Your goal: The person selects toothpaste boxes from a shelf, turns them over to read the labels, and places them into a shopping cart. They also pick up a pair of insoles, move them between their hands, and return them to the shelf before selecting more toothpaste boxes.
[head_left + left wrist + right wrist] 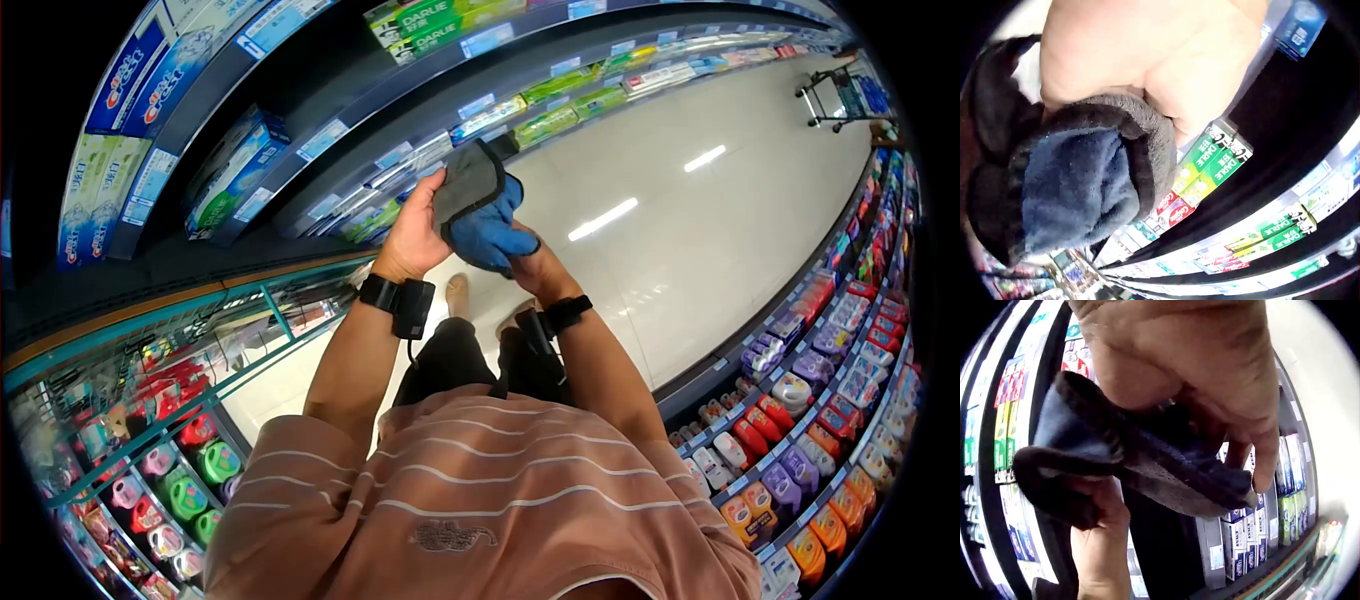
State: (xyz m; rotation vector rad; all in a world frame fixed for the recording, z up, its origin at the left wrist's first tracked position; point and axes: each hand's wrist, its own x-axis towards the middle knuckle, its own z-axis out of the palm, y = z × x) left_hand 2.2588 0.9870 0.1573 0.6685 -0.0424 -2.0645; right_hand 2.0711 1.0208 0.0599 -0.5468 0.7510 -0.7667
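A blue and grey cloth piece with dark edging [485, 232] is held between both hands in front of the body. My left hand [412, 238] pinches its grey side, thumb lying on top. On the blue side, my right hand [540, 270] grips the cloth, its fingers partly hidden. The left wrist view has the left hand [1154, 56] over a rounded opening in the cloth, with fuzzy blue lining [1079, 194] inside. In the right wrist view the cloth [1172, 469] hangs folded below the right hand [1197, 369], whose fingers curl round its far side.
Shelves of toothpaste boxes [420, 30] stand ahead and left. Rows of bottles [790, 480] fill the right-hand shelves. A teal-edged glass rack [230, 345] is at the left. A cart [845, 98] stands at the far end of the pale floor [690, 220].
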